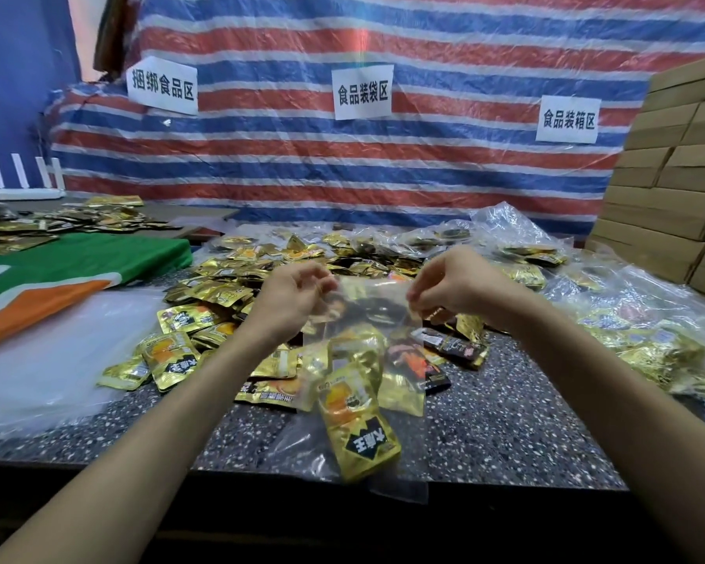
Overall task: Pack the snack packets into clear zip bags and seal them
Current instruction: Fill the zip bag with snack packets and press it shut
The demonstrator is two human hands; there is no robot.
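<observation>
Left hand (292,297) and right hand (450,289) pinch the zip bag (367,305) by its top corners. Its zip runs sideways between them, snack packets (359,437) hanging below.

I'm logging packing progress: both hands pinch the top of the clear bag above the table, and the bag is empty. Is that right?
Not quite. The head view shows the left hand and the right hand pinching the top of the clear bag above the table, but the bag is not empty: several gold packets sit inside it.
</observation>
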